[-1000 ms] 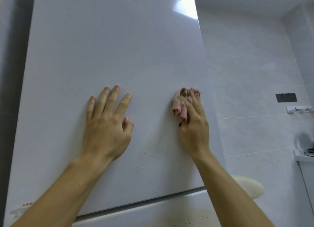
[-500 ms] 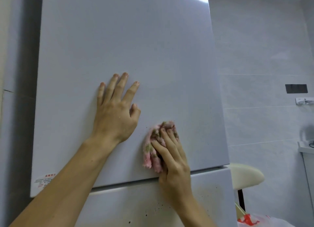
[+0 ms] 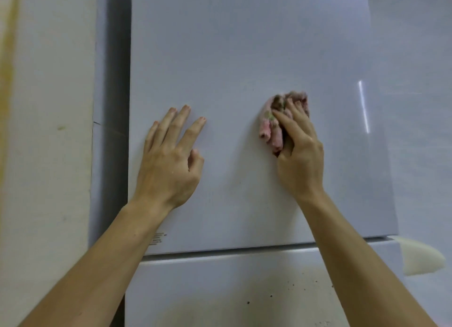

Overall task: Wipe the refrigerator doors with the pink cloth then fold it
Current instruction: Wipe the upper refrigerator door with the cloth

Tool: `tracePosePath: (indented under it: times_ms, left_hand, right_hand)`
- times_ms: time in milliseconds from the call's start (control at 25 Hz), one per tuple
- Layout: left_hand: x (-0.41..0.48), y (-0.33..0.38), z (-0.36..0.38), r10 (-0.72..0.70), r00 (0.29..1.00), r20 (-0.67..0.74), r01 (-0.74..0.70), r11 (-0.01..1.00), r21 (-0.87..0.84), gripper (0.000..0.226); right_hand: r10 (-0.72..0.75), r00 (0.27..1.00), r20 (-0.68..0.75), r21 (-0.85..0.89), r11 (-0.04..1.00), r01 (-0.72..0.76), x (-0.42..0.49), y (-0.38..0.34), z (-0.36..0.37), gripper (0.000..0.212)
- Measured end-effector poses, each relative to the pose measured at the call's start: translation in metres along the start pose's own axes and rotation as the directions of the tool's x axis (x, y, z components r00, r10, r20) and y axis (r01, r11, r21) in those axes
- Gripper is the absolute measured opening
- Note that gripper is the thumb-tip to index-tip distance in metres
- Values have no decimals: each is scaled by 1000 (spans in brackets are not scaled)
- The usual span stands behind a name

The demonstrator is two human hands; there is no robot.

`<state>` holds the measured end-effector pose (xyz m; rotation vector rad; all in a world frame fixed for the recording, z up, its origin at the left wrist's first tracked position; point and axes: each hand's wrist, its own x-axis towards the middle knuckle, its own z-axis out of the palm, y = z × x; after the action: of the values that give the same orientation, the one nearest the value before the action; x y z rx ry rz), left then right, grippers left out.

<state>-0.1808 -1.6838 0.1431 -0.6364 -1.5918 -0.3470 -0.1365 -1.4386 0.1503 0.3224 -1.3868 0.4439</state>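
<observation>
No text can be read. A small printed label (image 3: 158, 238) sits near the lower left corner of the upper refrigerator door (image 3: 244, 45); its dark lines of print are too small and blurred to make out.

right hand (image 3: 299, 153) pressing pink cloth (image 3: 275, 126), upper door (image 3: 244, 45)

Upper door (image 3: 244, 45) offers open surface; wall (image 3: 49, 155) hems its left edge
</observation>
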Motion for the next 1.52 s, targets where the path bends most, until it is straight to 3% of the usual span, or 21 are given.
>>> tracePosePath:
  times_ms: [120, 240, 400, 560, 880, 1120, 1240, 1360, 1520]
  left_hand:
    - [-10, -3, 2, 6, 1000, -14, -6, 1000, -24, 61]
    - [-18, -3, 5, 4, 1000, -27, -6, 999, -51, 60]
    - [-20, -9, 2, 27, 999, -23, -28, 998, -54, 59]
    - [-27, -21, -3, 16, 998, -66, -20, 998, -58, 57]
    - [-46, -35, -4, 27, 999, -46, -30, 997, -74, 59]
    - [-58, -50, -11, 66, 996, -66, -67, 998, -20, 56]
    - [-63, -62, -15, 83, 994, -69, -82, 996, 18, 57]
    - [-64, -64, -13, 71, 995, -76, -71, 997, 4, 58]
    - [-66, -69, -14, 63, 996, -55, -68, 994, -83, 59]
  right_hand:
    - [-129, 990, 64, -17, 991, 131, -80, -6, -7, 32]
    - [-150, 980, 133, -30, 987, 155, -131, -12, -8, 32]
    - [-198, 974, 111, -5, 980, 200, -77, -19, 6, 32]
    - [-76, 996, 49, -8, 997, 76, -15, -40, 33, 40]
    - [-129, 977, 172, -5, 991, 131, -146, -59, 25, 34]
    - [-218, 966, 142, 6, 976, 219, -79, -72, 51, 35]
    - [-156, 983, 100, 7, 988, 156, -55, -82, 68, 34]
    - [-136, 986, 101, 14, 991, 135, -71, -89, 69, 35]
    - [-255, 945, 204, 38, 967, 253, -144, -97, 65, 32]
